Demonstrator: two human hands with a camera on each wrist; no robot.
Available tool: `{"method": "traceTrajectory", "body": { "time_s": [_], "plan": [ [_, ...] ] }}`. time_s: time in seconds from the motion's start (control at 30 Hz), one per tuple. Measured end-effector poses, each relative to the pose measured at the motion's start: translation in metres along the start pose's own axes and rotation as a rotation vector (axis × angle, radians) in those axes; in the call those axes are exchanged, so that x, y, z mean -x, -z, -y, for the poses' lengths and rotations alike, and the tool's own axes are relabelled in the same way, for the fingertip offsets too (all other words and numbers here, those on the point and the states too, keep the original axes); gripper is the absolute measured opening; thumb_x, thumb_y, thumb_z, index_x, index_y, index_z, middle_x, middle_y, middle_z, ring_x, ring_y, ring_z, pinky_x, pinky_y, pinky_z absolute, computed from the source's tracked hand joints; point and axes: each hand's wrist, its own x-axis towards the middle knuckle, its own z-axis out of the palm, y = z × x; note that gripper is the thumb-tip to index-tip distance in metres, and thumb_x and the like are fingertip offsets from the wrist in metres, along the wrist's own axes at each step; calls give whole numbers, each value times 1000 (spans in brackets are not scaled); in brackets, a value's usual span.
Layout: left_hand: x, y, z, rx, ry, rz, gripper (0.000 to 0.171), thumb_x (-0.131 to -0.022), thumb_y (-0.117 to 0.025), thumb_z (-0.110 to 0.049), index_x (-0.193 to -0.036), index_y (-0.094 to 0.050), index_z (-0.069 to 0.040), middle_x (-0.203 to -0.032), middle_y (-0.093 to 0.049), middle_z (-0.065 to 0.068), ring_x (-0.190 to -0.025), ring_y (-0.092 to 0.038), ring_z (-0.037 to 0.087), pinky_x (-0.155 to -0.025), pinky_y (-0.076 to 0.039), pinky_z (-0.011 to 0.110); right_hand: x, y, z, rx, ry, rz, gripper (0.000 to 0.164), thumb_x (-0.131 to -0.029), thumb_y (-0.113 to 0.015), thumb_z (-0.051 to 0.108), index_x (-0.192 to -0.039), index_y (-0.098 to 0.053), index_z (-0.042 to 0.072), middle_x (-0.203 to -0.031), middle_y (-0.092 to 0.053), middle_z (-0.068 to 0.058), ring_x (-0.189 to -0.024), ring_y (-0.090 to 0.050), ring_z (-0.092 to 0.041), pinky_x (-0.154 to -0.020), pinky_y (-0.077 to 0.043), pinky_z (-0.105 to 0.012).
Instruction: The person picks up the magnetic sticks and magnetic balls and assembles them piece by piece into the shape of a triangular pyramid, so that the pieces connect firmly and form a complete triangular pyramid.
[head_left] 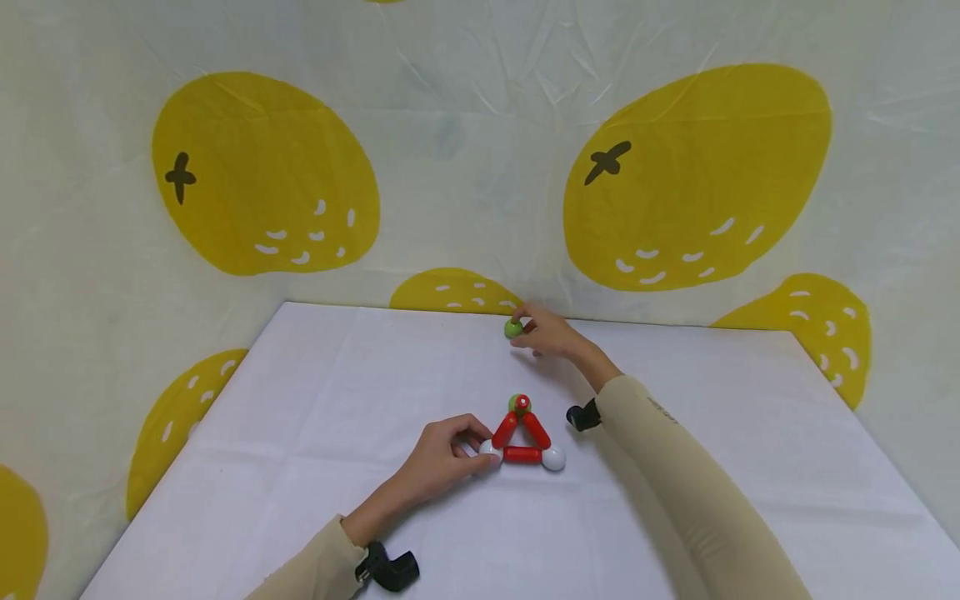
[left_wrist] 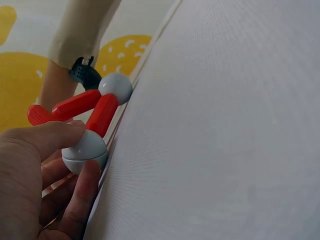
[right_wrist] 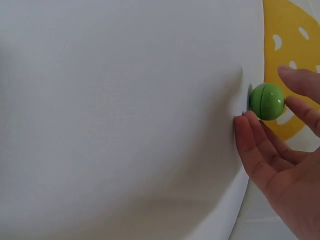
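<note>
A triangle of red rods [head_left: 522, 455] joins two white balls [head_left: 553, 457] at its near corners. At its far corner a green ball lies behind a red rod that points up toward the camera [head_left: 522, 403]. My left hand [head_left: 442, 454] pinches the near-left white ball [left_wrist: 85, 150] between thumb and fingers. Near the table's back edge, my right hand [head_left: 551, 333] is at a loose green ball [head_left: 513, 329]. In the right wrist view, one fingertip meets the side of this green ball [right_wrist: 267, 101], another digit stands apart from it, and the lower fingers [right_wrist: 245, 127] reach the table surface.
A white-covered table [head_left: 337, 375] spreads under both hands. Behind it hangs a pale sheet printed with yellow fruit [head_left: 697, 175], meeting the table's back edge. Black wrist cameras [head_left: 393, 571] are strapped at both sleeves.
</note>
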Motion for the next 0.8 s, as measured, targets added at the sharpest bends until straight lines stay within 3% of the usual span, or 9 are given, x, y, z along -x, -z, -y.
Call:
{"method": "traceTrajectory", "body": {
  "time_s": [0.2,0.4,0.63,0.8],
  "plan": [
    [0,-1,-1,-2,-3,4,27,-88,-83,-35,-109,-73,-23,-103,-72,-3,-88,-65,12,-70,-56,21,1,-4,1,65,21,-25,58,-96,-71,15,-150,-50,10,-134,-60,-21,-108,-62,-32,-81,-58,-33],
    [1,-1,-2,-1,-6,0,27,-87,-83,-35,-108,-73,-22,-101,-72,-3,-85,-64,11,-69,-56,22,3,-6,3,177,72,-42,34,-96,-69,10,-129,-66,6,-122,-66,-19,-103,-60,-31,-80,-57,-34],
    [1,-1,-1,-13,-12,-8,26,-87,-83,-35,-108,-73,-22,-101,-72,-3,-85,-64,12,-68,-56,21,12,-5,5,178,78,-47,29,-94,-66,5,-123,-68,6,-121,-68,-21,-101,-63,-32,-75,-58,-32],
    [2,0,0,-8,-14,-6,25,-87,-83,-35,-107,-73,-23,-99,-71,-2,-81,-64,11,-67,-55,21,22,-2,6,130,89,-62,28,-95,-67,9,-123,-67,9,-122,-67,-19,-108,-62,-33,-86,-58,-40]
  ]
}}
